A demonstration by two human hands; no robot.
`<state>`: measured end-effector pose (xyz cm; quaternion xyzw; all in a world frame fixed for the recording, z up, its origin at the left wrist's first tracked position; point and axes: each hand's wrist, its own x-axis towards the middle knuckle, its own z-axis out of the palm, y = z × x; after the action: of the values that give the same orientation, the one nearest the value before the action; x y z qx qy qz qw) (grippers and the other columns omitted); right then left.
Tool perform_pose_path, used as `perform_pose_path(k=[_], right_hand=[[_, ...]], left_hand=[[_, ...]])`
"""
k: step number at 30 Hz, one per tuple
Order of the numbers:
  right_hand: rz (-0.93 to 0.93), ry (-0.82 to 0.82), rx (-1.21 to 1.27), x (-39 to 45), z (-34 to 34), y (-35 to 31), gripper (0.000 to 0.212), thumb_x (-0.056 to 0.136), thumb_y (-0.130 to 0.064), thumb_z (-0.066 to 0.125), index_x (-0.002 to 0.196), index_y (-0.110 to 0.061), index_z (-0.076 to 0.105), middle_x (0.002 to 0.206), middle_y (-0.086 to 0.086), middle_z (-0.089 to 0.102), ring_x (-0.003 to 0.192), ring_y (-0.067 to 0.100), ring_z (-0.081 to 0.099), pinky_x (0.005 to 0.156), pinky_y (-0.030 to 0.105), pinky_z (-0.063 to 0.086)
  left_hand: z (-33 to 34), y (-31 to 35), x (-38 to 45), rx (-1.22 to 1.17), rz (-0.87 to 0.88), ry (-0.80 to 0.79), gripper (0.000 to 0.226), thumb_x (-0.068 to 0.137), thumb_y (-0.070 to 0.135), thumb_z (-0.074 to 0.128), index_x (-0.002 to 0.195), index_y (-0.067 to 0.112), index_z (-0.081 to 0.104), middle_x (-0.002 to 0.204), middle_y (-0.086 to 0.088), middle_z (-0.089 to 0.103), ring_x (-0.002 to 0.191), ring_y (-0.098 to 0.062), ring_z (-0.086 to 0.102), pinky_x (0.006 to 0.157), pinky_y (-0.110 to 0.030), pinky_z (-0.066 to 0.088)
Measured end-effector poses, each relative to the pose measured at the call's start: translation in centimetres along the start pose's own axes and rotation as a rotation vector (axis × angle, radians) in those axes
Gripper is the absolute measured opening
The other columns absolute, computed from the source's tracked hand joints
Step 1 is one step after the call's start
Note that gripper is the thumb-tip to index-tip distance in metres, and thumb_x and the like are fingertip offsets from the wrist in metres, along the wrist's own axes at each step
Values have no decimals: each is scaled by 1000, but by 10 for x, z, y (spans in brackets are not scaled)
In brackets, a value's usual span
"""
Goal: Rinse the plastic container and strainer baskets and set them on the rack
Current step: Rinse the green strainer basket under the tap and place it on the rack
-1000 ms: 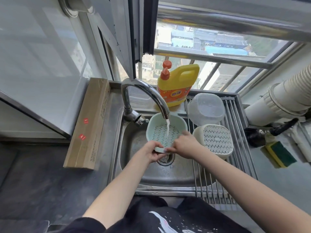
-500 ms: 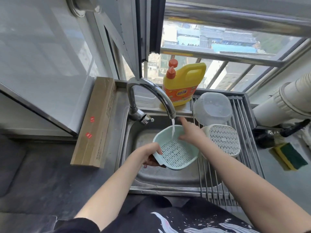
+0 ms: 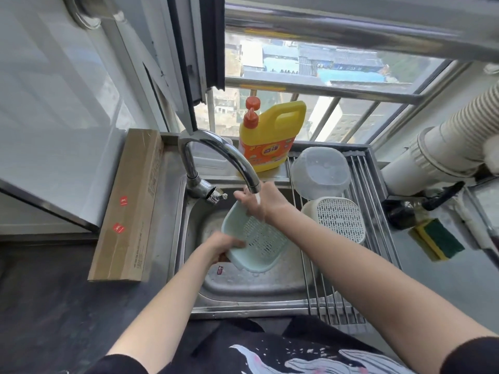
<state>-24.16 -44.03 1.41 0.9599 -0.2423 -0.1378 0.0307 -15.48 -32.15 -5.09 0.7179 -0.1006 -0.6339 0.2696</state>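
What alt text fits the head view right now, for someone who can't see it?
A person's left hand and right hand hold a pale green strainer basket under the running faucet over the sink. A white strainer basket and clear plastic container sit on the rack.

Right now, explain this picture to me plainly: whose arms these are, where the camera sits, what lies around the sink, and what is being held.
No machine here: a person wears a camera on the head, looking down at their own arms over a steel sink.

The left hand grips the near rim of a pale green strainer basket, tilted over the sink. The right hand is at its far rim, under the faucet, where water runs.

On the rack to the right lie a clear plastic container and a white strainer basket, both upside down.

Behind stands a yellow detergent bottle; a cardboard box lies left, a sponge far right.
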Motion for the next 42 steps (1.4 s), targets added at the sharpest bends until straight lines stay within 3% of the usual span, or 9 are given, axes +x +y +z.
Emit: perform_pose_path(k=[6,10,15,21,24,27,30,36,42], right_hand=[[-223,-161,-230,-5,-12,-17,31,97,-12,41,126,-14,49,118,6,64,107,28,64,75,35,49],[-196,-137,-232,-6,1,-1,26,97,-6,35,119,-9,48,106,5,68,94,28,68,55,28,40],[341,-167,123,-11,-1,14,29,97,-6,38,124,-8,47,115,11,67,104,31,64,77,37,48],[653,-110,409,-21,22,-5,46,92,-2,46,133,-17,33,104,11,68,90,31,67,64,35,44],[750,-53,512,-31,25,0,51,90,1,44,134,-21,31,102,13,68,90,31,66,68,37,47],[659,-142,353,-39,24,0,81,88,-1,52,150,-26,7,136,19,46,118,36,51,89,47,46],[340,-89,-24,-36,23,4,83,91,-15,55,151,-25,-1,157,15,10,144,38,12,109,64,15],[41,-185,-18,-24,13,0,27,99,-23,43,124,-14,44,110,11,65,96,31,64,68,36,44],[72,-88,33,-24,12,-4,40,96,-2,35,135,-11,34,105,12,67,92,33,67,63,37,44]], left_hand=[[9,33,-6,555,294,114,27,78,27,68,101,12,67,85,-5,65,70,-16,57,48,-23,42],[10,25,-3,137,189,75,23,83,31,68,92,10,67,77,-4,65,63,-13,59,51,-21,45],[1,0,4,-158,86,107,33,89,15,60,117,-2,60,96,-14,67,82,-27,64,71,-33,54],[4,1,-8,-650,-33,-13,33,91,-5,41,121,2,51,93,-16,63,89,-32,60,88,-47,47],[8,12,-13,-612,-53,-61,31,90,-6,36,114,9,51,108,-18,61,99,-36,58,84,-53,44],[17,16,-7,-428,-13,40,36,90,-14,31,115,5,49,100,-18,61,91,-34,59,73,-50,52],[26,18,-8,-122,144,106,45,86,-16,29,118,3,56,80,-7,59,67,-20,55,49,-28,50],[20,22,-17,304,331,83,50,87,-13,33,122,12,60,73,5,52,61,-5,44,39,-7,32],[-4,3,-6,88,252,317,30,84,-2,51,108,10,66,94,-8,65,86,-23,59,69,-26,43]])
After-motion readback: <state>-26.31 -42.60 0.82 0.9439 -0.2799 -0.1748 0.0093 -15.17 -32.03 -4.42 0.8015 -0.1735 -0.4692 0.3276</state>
